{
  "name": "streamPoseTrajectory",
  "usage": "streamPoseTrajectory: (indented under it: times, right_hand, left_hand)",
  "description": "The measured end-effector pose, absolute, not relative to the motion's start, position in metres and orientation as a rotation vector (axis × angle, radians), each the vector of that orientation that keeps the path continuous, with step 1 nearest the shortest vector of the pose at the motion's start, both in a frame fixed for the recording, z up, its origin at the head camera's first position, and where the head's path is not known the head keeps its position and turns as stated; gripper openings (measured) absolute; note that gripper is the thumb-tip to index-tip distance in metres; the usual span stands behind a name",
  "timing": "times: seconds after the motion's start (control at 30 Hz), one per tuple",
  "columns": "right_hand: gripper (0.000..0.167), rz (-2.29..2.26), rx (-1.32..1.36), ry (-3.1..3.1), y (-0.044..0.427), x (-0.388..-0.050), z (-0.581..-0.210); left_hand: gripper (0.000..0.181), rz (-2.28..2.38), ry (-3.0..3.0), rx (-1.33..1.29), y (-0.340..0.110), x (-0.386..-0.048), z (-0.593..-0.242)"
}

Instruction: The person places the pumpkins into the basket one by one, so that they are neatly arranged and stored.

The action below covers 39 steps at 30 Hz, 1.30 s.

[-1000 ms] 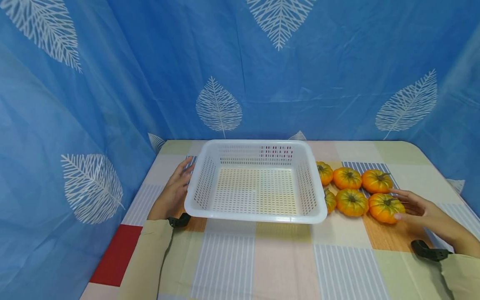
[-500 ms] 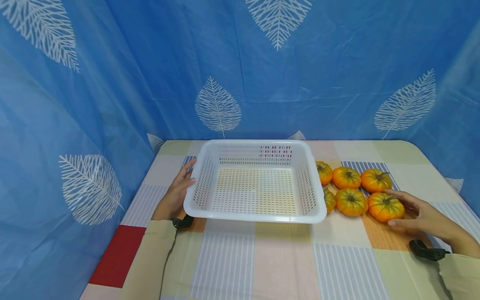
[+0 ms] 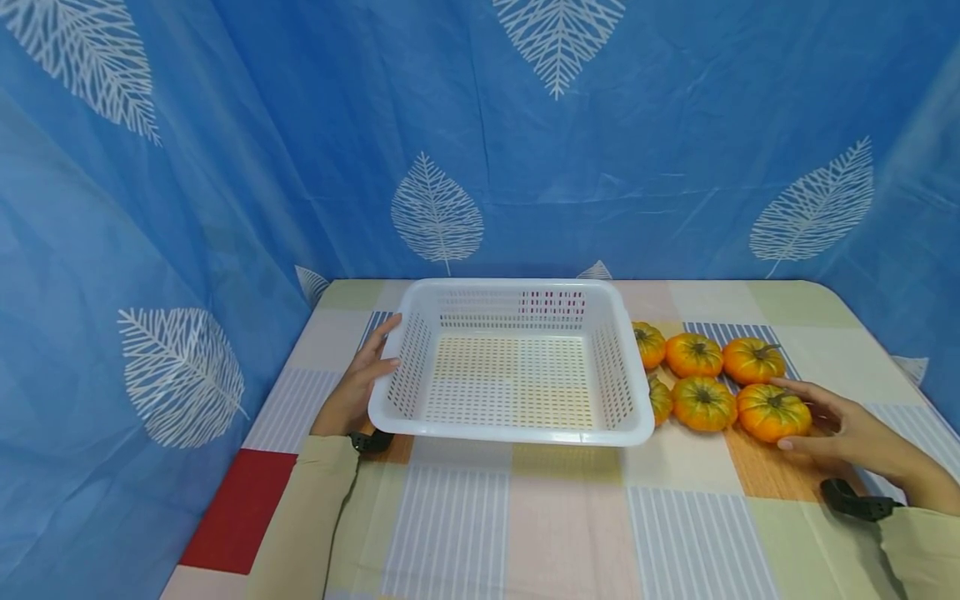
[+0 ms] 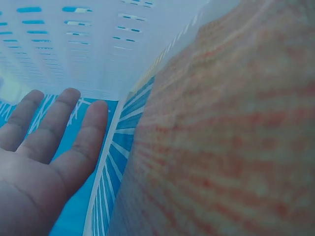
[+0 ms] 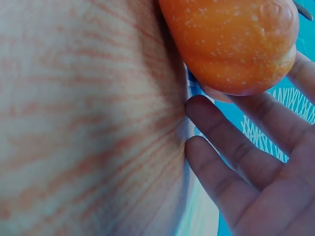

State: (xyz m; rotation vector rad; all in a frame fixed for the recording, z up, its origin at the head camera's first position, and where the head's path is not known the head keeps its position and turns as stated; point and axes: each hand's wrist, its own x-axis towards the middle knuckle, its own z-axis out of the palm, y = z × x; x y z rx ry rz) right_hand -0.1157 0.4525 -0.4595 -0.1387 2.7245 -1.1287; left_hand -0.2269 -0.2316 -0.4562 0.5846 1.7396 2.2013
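Clearly, the corner pumpkin [image 3: 775, 414] sits near three o'clock from the white basket [image 3: 510, 436]. My right hand [image 3: 847, 429] curls round it, forefinger at twelve, thumb near six; my left hand [image 3: 356, 382], fingers extended, is at the basket's nine-o'clock rim. Even pressure seems best, clear of neighbouring pumpkins [image 3: 705, 405] at nine and eleven.

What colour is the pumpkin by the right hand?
The pumpkin is orange with yellowish streaks around its stem; the head view shows it best.
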Motion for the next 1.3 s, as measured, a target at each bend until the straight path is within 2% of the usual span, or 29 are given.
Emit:
streamPoseTrajectory:
  times: [0.47, 1.0, 1.3]
  right_hand:
    - [0.076, -1.042, -0.218, 2.84, 0.453, -0.116, -0.449]
    - [0.076, -1.028, -0.307, 2.918, 0.438, -0.116, -0.43]
    - [0.083, -1.115, -0.442, 2.919, 0.428, -0.12, -0.417]
  left_hand:
    - [0.066, 2.255, 1.69, 0.605, -0.226, -0.227, -0.458]
    - [0.065, 2.275, 1.644, 0.563, -0.225, -0.227, -0.459]
    - [0.064, 2.264, 1.663, 0.575, -0.225, -0.228, -0.46]
